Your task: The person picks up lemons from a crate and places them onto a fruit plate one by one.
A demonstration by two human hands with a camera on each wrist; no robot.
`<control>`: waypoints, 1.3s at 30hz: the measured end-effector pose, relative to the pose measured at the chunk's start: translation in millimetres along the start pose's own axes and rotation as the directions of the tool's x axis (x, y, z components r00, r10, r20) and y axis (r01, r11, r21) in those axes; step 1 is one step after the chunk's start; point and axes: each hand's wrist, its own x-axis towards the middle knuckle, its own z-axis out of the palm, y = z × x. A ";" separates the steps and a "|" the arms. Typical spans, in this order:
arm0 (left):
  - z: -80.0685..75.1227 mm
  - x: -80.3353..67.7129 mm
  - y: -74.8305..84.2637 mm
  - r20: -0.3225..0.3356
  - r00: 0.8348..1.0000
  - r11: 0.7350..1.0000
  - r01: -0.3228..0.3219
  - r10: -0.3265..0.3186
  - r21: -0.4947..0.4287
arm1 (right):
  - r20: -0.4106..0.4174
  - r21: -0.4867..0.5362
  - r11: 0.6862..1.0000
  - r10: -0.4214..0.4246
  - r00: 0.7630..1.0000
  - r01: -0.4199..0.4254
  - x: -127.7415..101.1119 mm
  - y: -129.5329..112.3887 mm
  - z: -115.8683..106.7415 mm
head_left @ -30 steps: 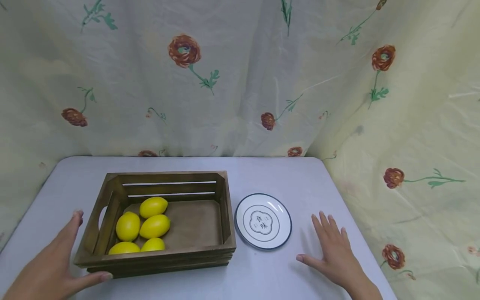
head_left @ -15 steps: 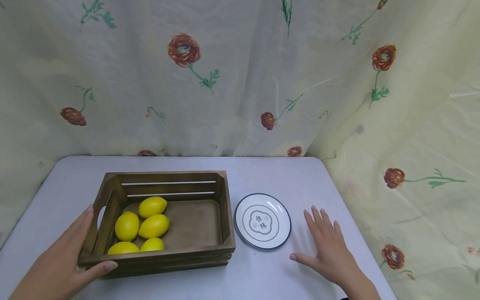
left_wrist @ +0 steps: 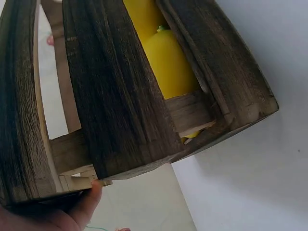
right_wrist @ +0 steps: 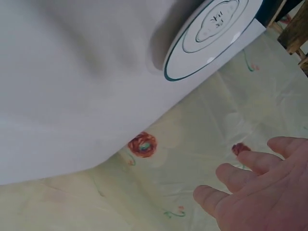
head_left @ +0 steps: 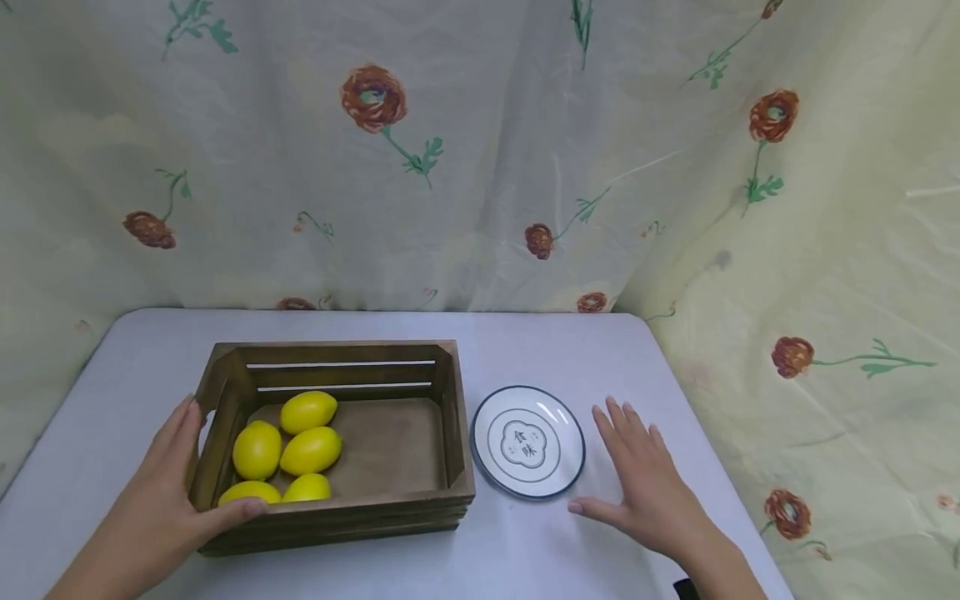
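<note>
A dark brown slatted wooden crate (head_left: 367,518) stands on the table with several yellow lemons (head_left: 257,450) gathered in its left half. My left hand (head_left: 153,500) touches the crate's front left corner, the fingers straight along its left end and the thumb over the front rim. In the left wrist view, a fingertip of the left hand (left_wrist: 65,216) meets the crate's edge, and a lemon (left_wrist: 169,67) shows between the slats. To the right of the crate lies a white plate (head_left: 527,475) with a dark rim. Beside it hovers my right hand (head_left: 652,496), fingers spread and holding nothing.
The table (head_left: 555,346) has a white top with rounded far corners. A floral curtain (head_left: 465,167) hangs behind it and along the right side. A black band (head_left: 685,588) shows by the right wrist.
My left hand has moved right, from beside the crate onto its front left corner. My right hand has shifted slightly left, closer to the plate. The lemons have kept their places in the crate.
</note>
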 end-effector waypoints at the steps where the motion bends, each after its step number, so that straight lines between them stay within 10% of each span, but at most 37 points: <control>1: 0.2 -0.6 0.4 -0.006 1.000 1.000 0.001 -0.001 0.000 | -0.004 -0.007 1.000 -0.006 1.000 0.006 1.3 -1.0 -0.3; 20: 4.2 -3.8 1.7 -0.075 0.996 0.997 -0.053 0.049 -0.052 | 0.097 -0.012 0.987 -0.160 0.982 0.162 57.9 -60.7 -37.6; 39: -4.3 0.5 0.6 -0.040 0.999 0.998 0.017 -0.014 0.058 | 0.172 -0.061 0.884 -0.449 0.877 0.464 127.6 -134.7 -53.8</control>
